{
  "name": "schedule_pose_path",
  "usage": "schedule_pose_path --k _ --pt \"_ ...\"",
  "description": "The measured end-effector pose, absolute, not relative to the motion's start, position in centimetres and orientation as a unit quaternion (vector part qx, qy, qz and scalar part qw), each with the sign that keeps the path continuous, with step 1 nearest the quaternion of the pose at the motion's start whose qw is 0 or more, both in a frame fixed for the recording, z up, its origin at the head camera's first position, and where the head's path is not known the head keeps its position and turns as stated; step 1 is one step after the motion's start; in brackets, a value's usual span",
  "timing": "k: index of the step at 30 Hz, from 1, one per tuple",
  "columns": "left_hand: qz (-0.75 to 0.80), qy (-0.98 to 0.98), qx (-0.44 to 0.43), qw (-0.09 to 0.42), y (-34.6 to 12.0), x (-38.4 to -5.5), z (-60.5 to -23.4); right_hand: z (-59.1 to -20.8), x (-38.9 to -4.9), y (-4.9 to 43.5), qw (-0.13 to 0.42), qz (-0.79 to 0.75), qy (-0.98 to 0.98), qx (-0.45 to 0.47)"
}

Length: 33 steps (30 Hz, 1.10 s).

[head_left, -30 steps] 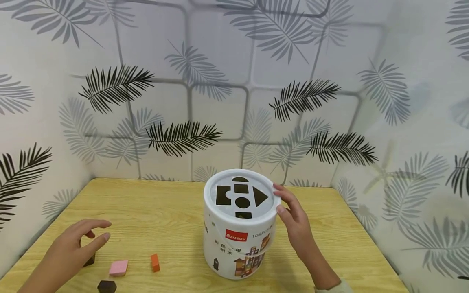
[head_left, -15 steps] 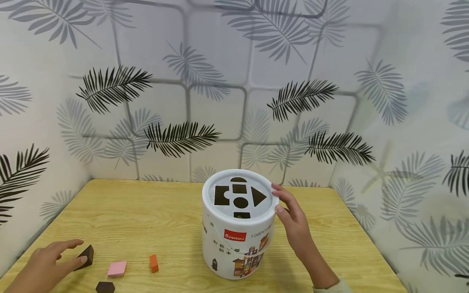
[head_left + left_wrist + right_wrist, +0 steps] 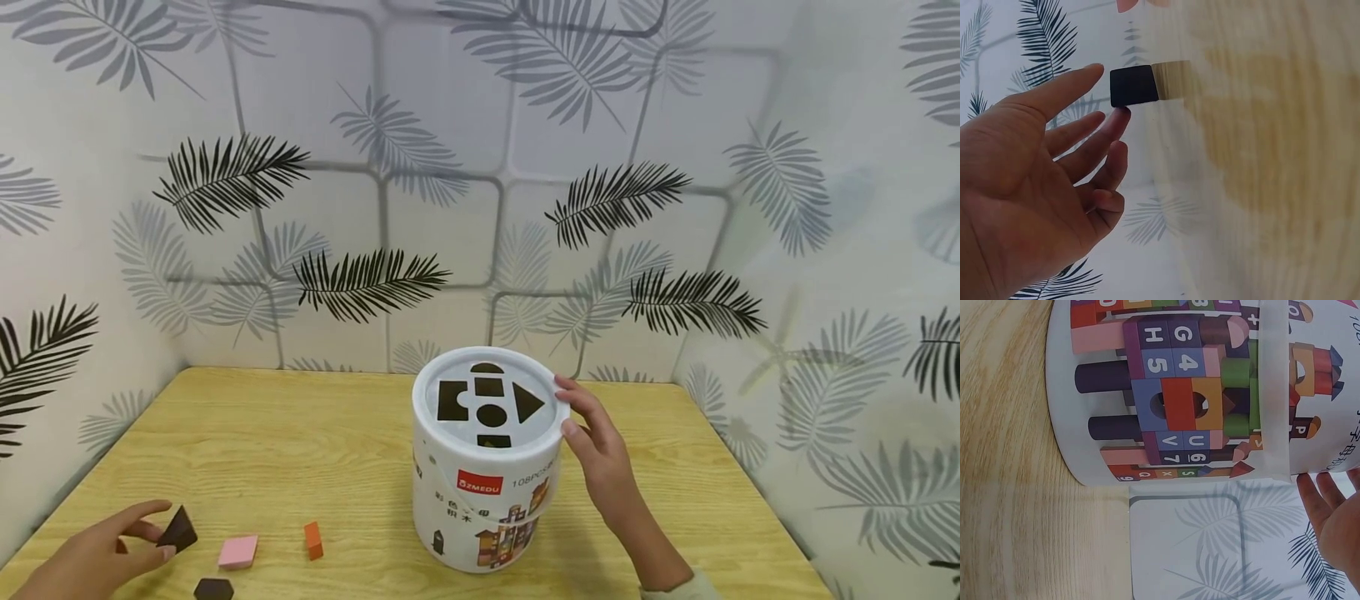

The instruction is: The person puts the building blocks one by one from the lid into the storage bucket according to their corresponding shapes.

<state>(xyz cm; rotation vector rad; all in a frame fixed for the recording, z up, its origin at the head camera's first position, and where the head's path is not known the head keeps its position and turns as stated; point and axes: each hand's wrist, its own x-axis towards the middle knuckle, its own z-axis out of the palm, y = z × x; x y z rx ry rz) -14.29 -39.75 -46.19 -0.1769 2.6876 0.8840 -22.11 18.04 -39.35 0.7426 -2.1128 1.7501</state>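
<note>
At the lower left in the head view, my left hand (image 3: pixel 101 550) reaches to a dark triangular block (image 3: pixel 178 530). Thumb and fingertips are right at the block's left side, with the index finger stretched out above. In the left wrist view one fingertip touches the lower edge of this dark block (image 3: pixel 1134 85), and a narrow gap shows beside the thumb. My right hand (image 3: pixel 603 458) rests its fingertips on the lid rim of a white toy-block bucket (image 3: pixel 487 500). Shaped holes are cut into its lid. Printed toy blocks fill the bucket's side (image 3: pixel 1179 394) in the right wrist view.
A pink block (image 3: pixel 238 552), a small orange block (image 3: pixel 313 541) and a dark hexagonal block (image 3: pixel 213 589) lie on the wooden table (image 3: pixel 300 450) between my left hand and the bucket. A leaf-patterned wall covering (image 3: pixel 450 217) stands behind and at both sides.
My left hand has moved left and down to the dark triangular block, which has turned and shows a triangular face. My right hand stays at the bucket's rim.
</note>
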Motion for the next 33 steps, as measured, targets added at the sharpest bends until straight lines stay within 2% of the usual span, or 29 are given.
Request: schedule_pose_path --k 16,33 --pt "0.435 0.882 0.022 0.18 -40.7 -15.1 -47.0 -39.3 -22.0 18.0 0.148 0.602 -0.743 0.252" --pt "0.401 0.9 -0.007 0.17 -40.5 -16.1 -47.5 -39.3 -22.1 18.1 0.149 0.608 -0.734 0.263"
